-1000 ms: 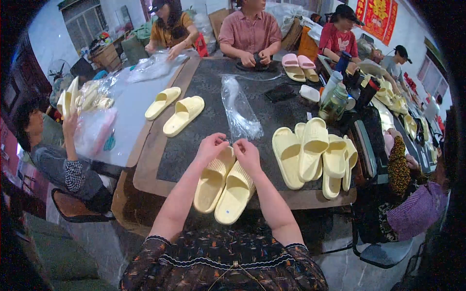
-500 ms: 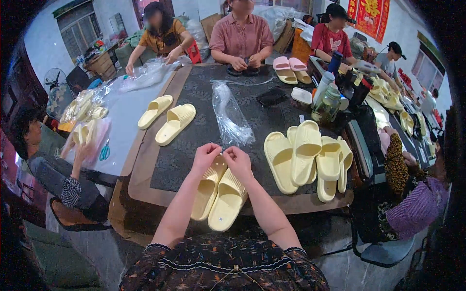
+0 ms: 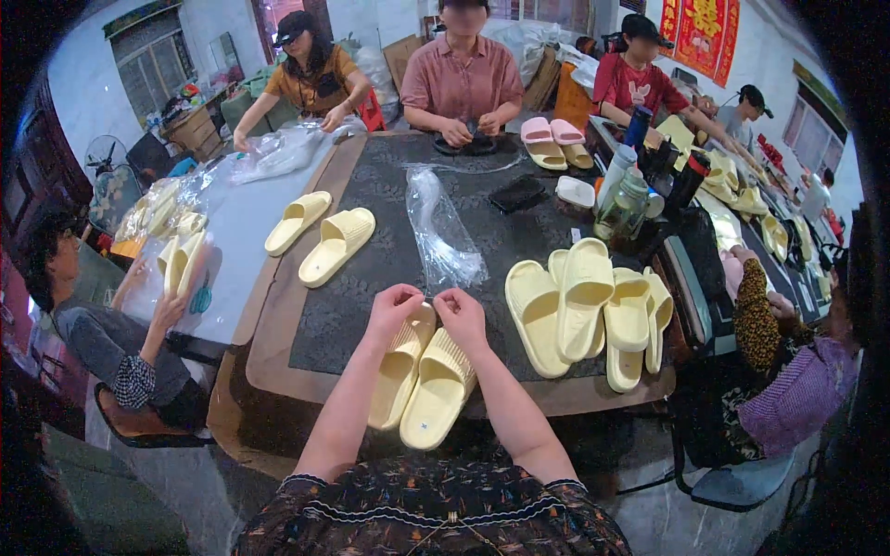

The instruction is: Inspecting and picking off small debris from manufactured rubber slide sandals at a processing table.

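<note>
Side by side at the table's near edge lie two pale yellow slippers, the left slipper and the right slipper, heels toward me. Over the toe end of the left one, my left hand is closed in a pinch. My right hand pinches at the toe of the right one. A thin dark line seems to run between my fingertips, too fine to name. Just beyond my hands lies a clear plastic bag on the dark table mat.
Another yellow pair lies left, and several yellow slippers are stacked right. Farther right stand a glass jar, bottles and a white box; a black phone lies near them. Co-workers sit around, one across from me.
My hands have drawn slightly apart at the fingertips, still pinched above the slippers' toes. At the left, a co-worker's hand now holds up a yellow pair nearer the table edge.
</note>
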A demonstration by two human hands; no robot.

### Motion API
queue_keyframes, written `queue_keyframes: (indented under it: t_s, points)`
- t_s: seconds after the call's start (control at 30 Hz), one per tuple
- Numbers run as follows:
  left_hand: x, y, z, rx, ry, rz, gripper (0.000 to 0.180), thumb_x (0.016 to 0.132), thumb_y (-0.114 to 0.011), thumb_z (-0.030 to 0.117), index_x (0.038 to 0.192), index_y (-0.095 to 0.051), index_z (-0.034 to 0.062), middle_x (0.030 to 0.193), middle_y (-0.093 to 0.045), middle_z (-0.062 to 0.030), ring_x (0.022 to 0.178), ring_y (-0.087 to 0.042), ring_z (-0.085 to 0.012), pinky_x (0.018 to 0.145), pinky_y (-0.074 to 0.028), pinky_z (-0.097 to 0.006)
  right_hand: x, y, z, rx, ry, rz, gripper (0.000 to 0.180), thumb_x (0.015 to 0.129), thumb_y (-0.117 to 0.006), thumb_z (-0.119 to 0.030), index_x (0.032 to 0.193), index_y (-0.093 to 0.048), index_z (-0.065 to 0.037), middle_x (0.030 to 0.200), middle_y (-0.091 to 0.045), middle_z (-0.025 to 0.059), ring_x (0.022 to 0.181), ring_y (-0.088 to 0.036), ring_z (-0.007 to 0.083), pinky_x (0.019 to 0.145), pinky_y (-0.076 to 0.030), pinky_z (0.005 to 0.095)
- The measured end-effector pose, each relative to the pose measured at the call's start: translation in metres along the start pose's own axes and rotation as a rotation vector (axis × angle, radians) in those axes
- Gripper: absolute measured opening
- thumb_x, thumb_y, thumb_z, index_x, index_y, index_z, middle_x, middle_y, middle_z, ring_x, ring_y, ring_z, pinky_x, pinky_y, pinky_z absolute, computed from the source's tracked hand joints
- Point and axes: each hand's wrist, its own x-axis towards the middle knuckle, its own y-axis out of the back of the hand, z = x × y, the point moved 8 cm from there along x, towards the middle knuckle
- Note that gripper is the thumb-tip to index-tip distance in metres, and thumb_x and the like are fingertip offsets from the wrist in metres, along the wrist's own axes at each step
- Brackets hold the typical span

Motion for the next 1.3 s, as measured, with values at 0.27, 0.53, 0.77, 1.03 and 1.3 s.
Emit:
queue_keyframes:
  t_s: [0.27, 0.53, 0.77, 1.03, 1.3]
  points:
    - [-0.001, 0.004, -0.010, -0.026, 0.080, -0.032, 0.012, 0.084, -0.067, 0.012, 0.092, -0.066, 0.0029, 0.077, -0.062, 0.0015, 0.068, -0.054, -0.0048, 0.060, -0.043, -0.020, -0.002, -0.005, -0.004, 0.058, 0.013, 0.008, 0.019, 0.081, -0.067, -0.022, 0.086, -0.066, -0.004, 0.063, -0.058, 0.0036, 0.055, -0.053, 0.0118, 0.055, -0.044, 0.0275]
    - [0.005, 0.003, -0.008, -0.024, 0.021, -0.030, 0.012, 0.084, -0.068, 0.012, 0.090, -0.066, 0.0020, 0.078, -0.063, 0.0009, 0.070, -0.056, -0.0053, 0.063, -0.046, -0.021, 0.001, -0.003, -0.006, 0.083, 0.007, -0.031, 0.015, 0.084, -0.067, -0.015, 0.089, -0.065, -0.002, 0.069, -0.059, -0.0030, 0.062, -0.050, 0.0034, 0.057, -0.042, 0.0210]
    - [-0.001, 0.008, -0.007, -0.074, 0.019, 0.013, 0.013, 0.083, -0.068, 0.013, 0.090, -0.066, 0.0017, 0.078, -0.064, 0.0004, 0.071, -0.056, -0.0053, 0.064, -0.046, -0.021, 0.000, 0.002, 0.009, 0.109, -0.100, 0.014, 0.013, 0.083, -0.067, -0.014, 0.089, -0.065, -0.002, 0.071, -0.059, -0.0036, 0.063, -0.050, 0.0030, 0.058, -0.042, 0.0199]
    - [-0.003, 0.005, -0.005, -0.038, 0.017, -0.008, 0.012, 0.083, -0.068, 0.012, 0.090, -0.066, 0.0017, 0.078, -0.063, 0.0004, 0.071, -0.056, -0.0054, 0.065, -0.046, -0.021, -0.001, 0.000, 0.004, 0.094, -0.031, 0.019, 0.014, 0.083, -0.067, -0.016, 0.087, -0.066, -0.003, 0.069, -0.062, -0.0012, 0.062, -0.053, 0.0039, 0.058, -0.044, 0.0220]
    - [0.000, -0.003, -0.004, 0.077, -0.019, -0.115, 0.015, 0.083, -0.068, 0.012, 0.092, -0.066, 0.0004, 0.080, -0.065, -0.0016, 0.075, -0.059, -0.0072, 0.068, -0.048, -0.022, -0.001, -0.006, -0.006, 0.080, 0.033, -0.074, 0.014, 0.082, -0.067, -0.015, 0.086, -0.066, -0.002, 0.068, -0.060, -0.0011, 0.060, -0.051, 0.0041, 0.057, -0.044, 0.0219]
